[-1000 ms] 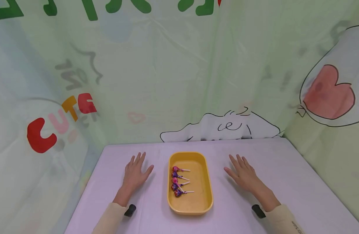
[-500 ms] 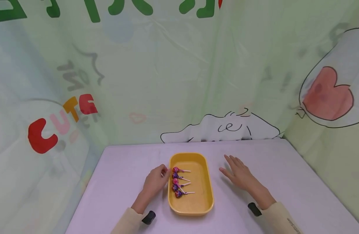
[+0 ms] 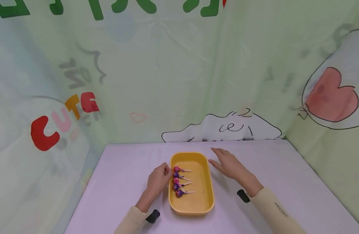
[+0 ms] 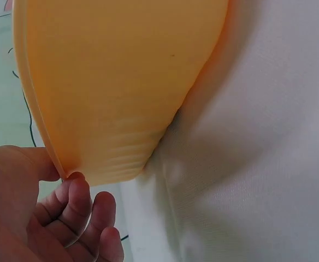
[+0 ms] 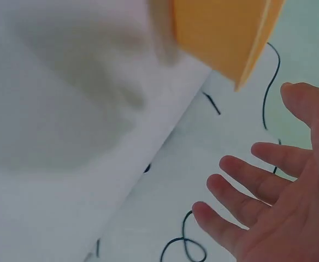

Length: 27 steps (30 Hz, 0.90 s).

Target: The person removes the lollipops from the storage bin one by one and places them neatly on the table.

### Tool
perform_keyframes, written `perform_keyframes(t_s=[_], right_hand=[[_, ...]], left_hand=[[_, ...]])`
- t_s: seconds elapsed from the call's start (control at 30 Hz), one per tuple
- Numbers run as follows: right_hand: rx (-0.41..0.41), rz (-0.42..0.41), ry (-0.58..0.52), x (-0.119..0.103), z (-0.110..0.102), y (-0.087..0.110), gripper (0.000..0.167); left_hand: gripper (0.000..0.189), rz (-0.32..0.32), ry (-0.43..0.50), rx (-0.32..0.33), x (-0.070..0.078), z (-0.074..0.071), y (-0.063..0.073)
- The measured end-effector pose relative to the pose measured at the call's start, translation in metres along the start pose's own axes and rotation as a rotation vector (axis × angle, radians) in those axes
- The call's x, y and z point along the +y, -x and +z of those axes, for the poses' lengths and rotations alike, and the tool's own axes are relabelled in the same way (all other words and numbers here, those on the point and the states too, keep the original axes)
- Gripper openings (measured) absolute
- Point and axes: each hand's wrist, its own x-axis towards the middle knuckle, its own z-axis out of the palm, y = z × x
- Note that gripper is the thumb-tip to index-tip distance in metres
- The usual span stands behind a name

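A yellow tray stands on the table, with several wrapped lollipops lying in a column along its left side, sticks pointing right. My left hand pinches the tray's left rim; in the left wrist view, the thumb of the left hand lies on the rim's inner side and the forefinger against its outside. Just off the tray's upper right edge, my right hand has its fingers extended. In the right wrist view, a small gap separates the right hand from the tray's corner.
The table has a pale lilac cover. Behind it hangs a light green printed curtain, with more curtain at the left and right. A black wrist device shows by the left sleeve, and another by the right.
My left hand has moved right from the table and taken hold of the tray's left rim. My right hand has come left, closer to the tray's right edge.
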Motion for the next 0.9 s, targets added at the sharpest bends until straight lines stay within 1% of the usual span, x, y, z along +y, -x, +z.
perform_keyframes(t_s=[0.13,0.33,0.47,0.67,0.9], right_hand=[[-0.02,-0.041,0.015,-0.014,-0.003,-0.008,0.065],[-0.001,-0.12,0.058,-0.031,-0.002,-0.019,0.061],[-0.027,-0.12,0.092,-0.041,0.005,-0.026,0.059],[-0.071,-0.139,0.106,-0.058,0.016,-0.036,0.056],[-0.175,-0.141,0.101,-0.076,0.025,-0.045,0.05]], left_hand=[[0.023,-0.015,0.014,-0.01,0.001,0.001,0.0],[0.024,-0.046,0.054,-0.021,0.001,0.0,-0.001],[0.025,-0.048,0.061,-0.02,0.0,-0.001,-0.002],[0.025,-0.063,0.068,-0.022,0.0,-0.002,-0.001],[0.025,-0.059,0.079,-0.041,0.0,-0.003,-0.003]])
